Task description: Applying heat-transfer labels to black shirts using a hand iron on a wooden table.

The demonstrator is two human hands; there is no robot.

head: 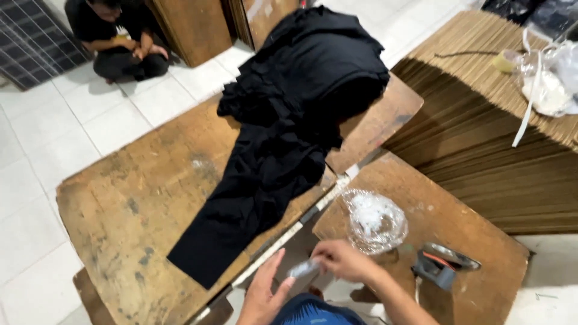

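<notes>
Fingers of my right hand [343,260] pinch a small clear packet [303,268]; it is blurred, so its contents cannot be told. My left hand [263,295] is spread open, palm just beside the packet. Both hands work at the near edge, between two worn wooden boards [120,204]. Black trousers [259,180] lie on the left board, a clear bag of white bits [374,219] near right. Judged step: handling the packet; next calls for a steady two-handed grip.

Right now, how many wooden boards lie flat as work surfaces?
3: a large board at left, a second board under the black garments, a third board near the hands. Others may be hidden.
</notes>
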